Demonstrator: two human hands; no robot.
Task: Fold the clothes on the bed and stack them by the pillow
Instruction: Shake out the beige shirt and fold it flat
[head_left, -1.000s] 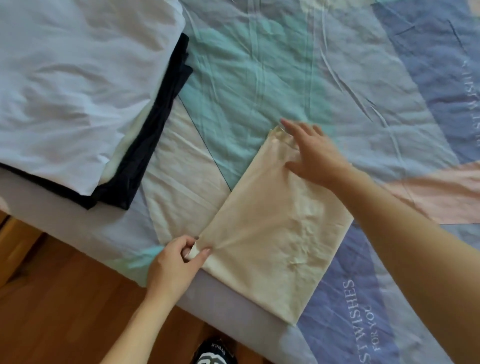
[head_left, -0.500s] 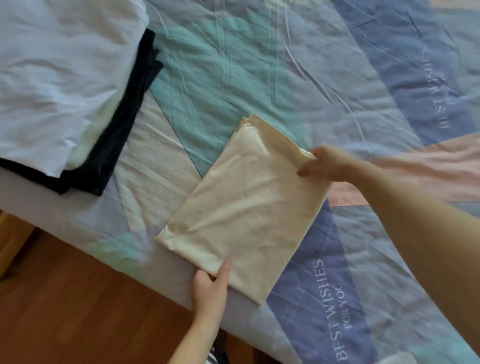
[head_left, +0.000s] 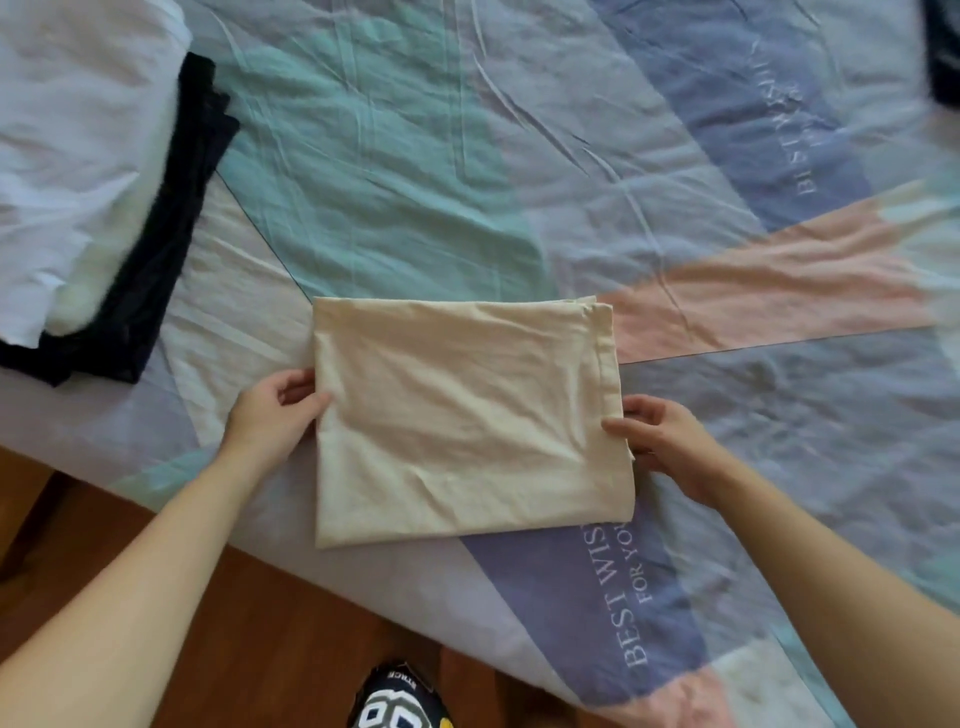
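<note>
A cream garment (head_left: 462, 415), folded into a rectangle, lies near the bed's front edge. My left hand (head_left: 272, 415) grips its left edge, thumb on top and fingers tucked under. At the opposite edge my right hand (head_left: 660, 441) pinches the cloth the same way. At the far left sits a stack of folded clothes (head_left: 156, 249), dark pieces at the bottom with a pale one above, half covered by the white pillow (head_left: 67, 130).
The bed's patterned sheet (head_left: 519, 156) in teal, blue and pink spreads across the view. A dark item (head_left: 943, 52) shows at the top right corner. Wooden floor (head_left: 260, 623) and a shoe (head_left: 400, 699) lie below the bed's edge.
The cream garment has turned from a diagonal to square with me. My left hand moved from its near edge to its left edge, and my right hand shifted down to the right edge.
</note>
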